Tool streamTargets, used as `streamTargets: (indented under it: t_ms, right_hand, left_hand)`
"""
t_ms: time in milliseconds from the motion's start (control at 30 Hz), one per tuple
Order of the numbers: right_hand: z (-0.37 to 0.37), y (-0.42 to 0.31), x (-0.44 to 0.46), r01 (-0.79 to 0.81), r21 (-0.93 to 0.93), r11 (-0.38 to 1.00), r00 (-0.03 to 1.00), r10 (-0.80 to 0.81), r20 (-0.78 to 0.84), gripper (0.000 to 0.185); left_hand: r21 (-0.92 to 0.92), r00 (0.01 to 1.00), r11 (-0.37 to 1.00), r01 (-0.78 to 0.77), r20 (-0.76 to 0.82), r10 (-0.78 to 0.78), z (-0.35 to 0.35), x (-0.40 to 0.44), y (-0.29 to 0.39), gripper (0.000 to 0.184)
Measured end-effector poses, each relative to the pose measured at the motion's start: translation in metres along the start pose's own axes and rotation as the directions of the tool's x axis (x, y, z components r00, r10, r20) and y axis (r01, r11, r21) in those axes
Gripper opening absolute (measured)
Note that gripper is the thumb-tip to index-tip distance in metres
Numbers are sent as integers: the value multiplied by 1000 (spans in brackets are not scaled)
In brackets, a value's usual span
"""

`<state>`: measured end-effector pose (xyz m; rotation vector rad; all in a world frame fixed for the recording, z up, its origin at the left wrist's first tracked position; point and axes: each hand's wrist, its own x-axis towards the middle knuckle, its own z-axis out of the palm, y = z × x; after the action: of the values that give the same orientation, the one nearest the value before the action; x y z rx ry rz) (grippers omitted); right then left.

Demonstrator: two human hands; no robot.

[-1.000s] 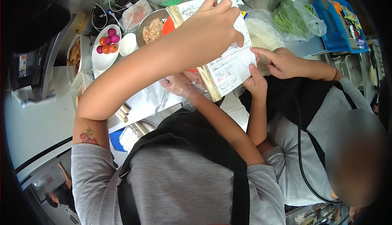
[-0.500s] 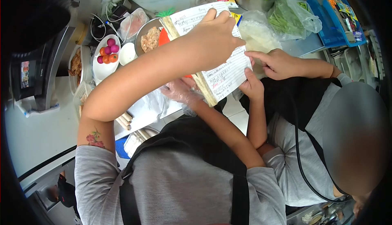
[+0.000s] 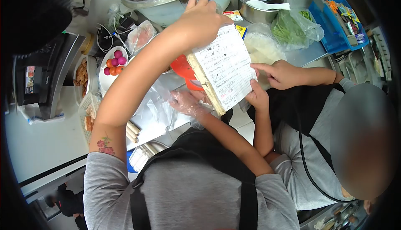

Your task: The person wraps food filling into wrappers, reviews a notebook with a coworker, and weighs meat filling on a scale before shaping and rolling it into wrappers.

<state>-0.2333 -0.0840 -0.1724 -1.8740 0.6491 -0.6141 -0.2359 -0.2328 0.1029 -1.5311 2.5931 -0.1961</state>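
A notebook [image 3: 227, 65] with handwritten lined pages and a worn, tattered spine is held up in front of me. My bare left hand [image 3: 202, 23] is at its upper edge, fingers bent; the hand hides that corner. A co-worker's hand [image 3: 259, 96] holds the lower right edge, while their other hand [image 3: 282, 73] points a finger at the page. My right hand [image 3: 188, 104], in a clear plastic glove, is low behind the notebook with curled fingers. What it holds, if anything, is hidden. Clear plastic sheeting [image 3: 156, 100] lies beside it, and a red plastic container [image 3: 182, 68] is just beyond.
A large rice cooker [image 3: 167, 8] stands at the back, beside a metal pot [image 3: 255, 10] with utensils. Bagged greens [image 3: 288, 29] and a blue basket [image 3: 334, 25] sit at right. An oval dish [image 3: 109, 71] holds purple and orange balls. A black appliance [image 3: 46, 75] stands at left.
My left hand has moved up and left, uncovering more of the page. The notebook shifts slightly down in view. My gloved right hand and the co-worker's hands stay nearly where they were.
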Motion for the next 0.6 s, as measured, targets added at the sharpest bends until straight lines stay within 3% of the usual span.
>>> streamTargets:
  t_ms: [133, 233, 333, 400, 467, 533, 600]
  right_hand:
    - [2, -1, 0, -30, -10, 999, 999, 31, 39, 34]
    - [-10, -16, 3, -78, 37, 996, 991, 73, 108, 36]
    - [-15, -20, 1, -98, 23, 995, 990, 95, 105, 38]
    - [-13, -19, -1, -105, 33, 994, 990, 101, 94, 38]
    - [-12, -20, 1, -112, 31, 993, 989, 108, 103, 37]
    - [10, 6, 1, -25, -5, 1000, 999, 25, -38, 37]
    - [12, 1, 2, -31, -38, 999, 999, 30, -30, 36]
  left_hand:
    - [-72, 999, 997, 41, 17, -39, -6, 5, -9, 45]
    - [-202, 992, 978, 49, -102, -71, -16, 2, -15, 43]
    - [-392, 874, 920, 27, -437, -212, -35, -35, -20, 40]
    - [-543, 767, 839, -22, -547, -334, -26, -77, -26, 40]
    - [-719, 638, 695, 7, -532, -556, 18, -123, -24, 39]
    - [-804, 600, 575, 152, -387, -700, 78, -180, -22, 38]
    - [-853, 538, 415, 316, -199, -819, 130, -240, -17, 39]
